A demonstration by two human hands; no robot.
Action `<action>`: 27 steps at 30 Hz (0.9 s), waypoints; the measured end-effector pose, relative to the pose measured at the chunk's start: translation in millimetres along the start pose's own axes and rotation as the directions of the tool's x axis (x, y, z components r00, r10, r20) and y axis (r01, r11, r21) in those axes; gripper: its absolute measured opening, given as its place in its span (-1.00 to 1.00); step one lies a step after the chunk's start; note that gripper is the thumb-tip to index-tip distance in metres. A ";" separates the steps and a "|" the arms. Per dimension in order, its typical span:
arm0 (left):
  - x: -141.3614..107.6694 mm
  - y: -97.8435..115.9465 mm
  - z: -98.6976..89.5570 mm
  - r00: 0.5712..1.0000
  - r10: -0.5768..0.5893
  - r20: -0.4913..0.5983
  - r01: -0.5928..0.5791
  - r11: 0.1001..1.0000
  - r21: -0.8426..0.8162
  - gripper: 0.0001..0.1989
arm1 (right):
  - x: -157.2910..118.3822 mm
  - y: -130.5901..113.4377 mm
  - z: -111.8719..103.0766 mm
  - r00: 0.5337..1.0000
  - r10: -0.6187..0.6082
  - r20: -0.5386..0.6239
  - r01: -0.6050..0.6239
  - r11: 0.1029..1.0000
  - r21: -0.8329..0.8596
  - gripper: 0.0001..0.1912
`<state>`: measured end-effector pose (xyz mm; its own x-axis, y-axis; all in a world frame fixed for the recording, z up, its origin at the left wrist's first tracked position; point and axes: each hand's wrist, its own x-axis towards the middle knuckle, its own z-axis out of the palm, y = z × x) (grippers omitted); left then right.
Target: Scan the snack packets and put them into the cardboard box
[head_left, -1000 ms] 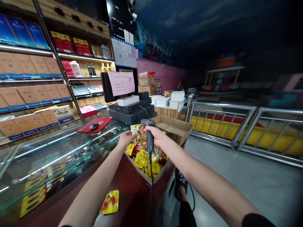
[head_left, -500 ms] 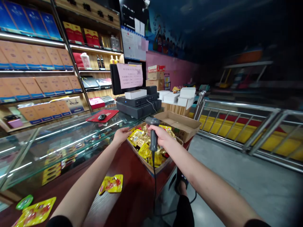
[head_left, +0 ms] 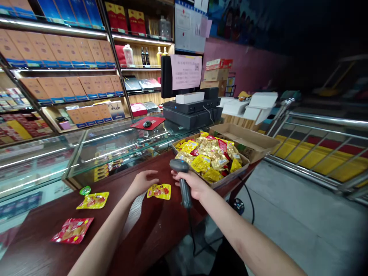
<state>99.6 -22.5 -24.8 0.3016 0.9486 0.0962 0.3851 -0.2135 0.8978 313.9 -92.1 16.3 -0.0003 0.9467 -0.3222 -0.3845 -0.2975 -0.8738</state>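
"What have your hands got?"

"My right hand (head_left: 190, 184) is closed around the handle of a barcode scanner (head_left: 178, 165), its cord (head_left: 191, 230) dropping past the edge of the dark red wooden surface (head_left: 149, 222). My left hand (head_left: 143, 183) is open, fingers spread and apart from the right. A yellow packet (head_left: 159, 191) lies on the surface just beside it, between my hands."

"How would that packet handle?"

"Light and soft, I'd say, with something squashy sealed inside, and the shiny film looks slippery. I'd pinch it by its flat sealed edge, not the bulge."

"What else is on the surface?"

"A second yellow packet (head_left: 92, 200), a red packet (head_left: 72, 230) and a small green disc (head_left: 85, 190). A cardboard tray (head_left: 232, 174) heaped with more packets sits farther along."

"And the room?"

"A glass display case (head_left: 115, 151) runs alongside, with a cash register (head_left: 191, 119) beyond it. Boxes fill the shelves (head_left: 66, 70), and a metal railing (head_left: 316, 130) edges the grey floor (head_left: 287, 226)."
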 end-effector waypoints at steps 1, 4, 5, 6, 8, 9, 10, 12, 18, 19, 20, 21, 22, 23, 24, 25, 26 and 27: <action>-8.7 -4.6 -0.1 1.000 0.013 0.015 -0.014 0.998 0.058 -0.64 | -1.0 8.4 2.4 1.000 0.020 -0.013 -0.020 1.000 -0.013 -0.73; -28.2 -15.0 0.7 0.997 0.053 0.058 -0.063 0.979 0.193 -0.62 | -1.7 27.7 7.3 0.996 0.071 -0.053 -0.072 0.997 -0.013 -0.77; -32.6 -17.1 1.2 0.995 0.065 0.079 -0.081 0.971 0.223 -0.60 | -1.4 32.4 8.4 0.994 0.091 -0.065 -0.091 0.996 -0.001 -0.77; -36.2 -18.4 1.8 0.992 0.076 0.101 -0.099 0.963 0.249 -0.57 | -0.9 36.5 9.2 0.991 0.109 -0.075 -0.109 0.994 0.015 -0.77; -41.8 -18.6 3.9 0.985 0.106 0.135 -0.143 0.942 0.304 -0.52 | 0.5 43.3 10.3 0.987 0.138 -0.084 -0.132 0.989 0.069 -0.76; -44.2 -17.6 5.5 0.982 0.121 0.145 -0.164 0.929 0.332 -0.49 | 1.3 46.0 10.5 0.986 0.144 -0.082 -0.135 0.985 0.104 -0.76; -46.5 -16.2 7.7 0.980 0.134 0.147 -0.179 0.916 0.360 -0.48 | 2.1 48.4 10.6 0.986 0.144 -0.081 -0.131 0.981 0.144 -0.77; -50.5 -12.1 13.4 0.981 0.139 0.134 -0.183 0.890 0.418 -0.47 | 3.4 51.2 10.2 0.986 0.145 -0.079 -0.124 0.967 0.224 -0.79; -41.5 0.4 19.1 0.991 0.129 0.034 -0.132 0.907 0.401 -0.65 | 0.8 37.9 8.9 0.998 0.056 -0.006 -0.049 0.928 0.370 -0.80; -35.1 1.4 16.1 0.992 0.121 0.036 -0.126 0.938 0.322 -0.69 | -1.1 33.4 9.2 1.000 0.015 0.006 -0.016 0.931 0.366 -0.79; -27.7 2.0 12.7 0.994 0.101 0.045 -0.109 0.970 0.218 -0.71 | -3.3 29.2 9.6 0.999 -0.032 0.012 0.026 0.936 0.351 -0.77; -19.7 2.2 9.1 0.996 0.058 0.071 -0.065 0.993 0.094 -0.70 | -5.9 25.7 10.3 0.997 -0.080 0.011 0.072 0.944 0.323 -0.75; -11.6 2.1 6.1 0.994 0.012 0.104 -0.007 0.999 -0.044 -0.65 | -8.9 23.0 11.0 0.992 -0.126 0.007 0.119 0.953 0.279 -0.74; -3.9 1.9 3.9 0.991 -0.028 0.133 0.050 0.984 -0.170 -0.61 | -12.2 21.5 12.0 0.987 -0.163 0.001 0.159 0.962 0.220 -0.72; 3.1 1.7 3.0 0.986 -0.060 0.155 0.102 0.954 -0.281 -0.58 | -15.7 21.1 13.0 0.982 -0.190 -0.004 0.188 0.971 0.150 -0.71; 9.2 1.6 3.2 0.983 -0.086 0.162 0.141 0.917 -0.372 -0.56 | -19.4 21.8 14.2 0.979 -0.205 -0.004 0.205 0.976 0.073 -0.70; 14.3 1.4 4.5 0.981 -0.110 0.158 0.171 0.879 -0.445 -0.55 | -23.4 23.4 15.5 0.978 -0.210 0.000 0.210 0.978 0.000 -0.71; 18.5 1.3 6.6 0.979 -0.135 0.152 0.194 0.841 -0.505 -0.56 | -27.4 25.5 17.1 0.979 -0.205 0.007 0.205 0.977 -0.064 -0.73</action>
<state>111.4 -6.8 -24.7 0.3757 0.9221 -0.0920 -0.0580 0.1225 0.9908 288.3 -123.6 9.1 0.0718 0.9884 -0.1336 -0.3168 -0.1044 -0.9427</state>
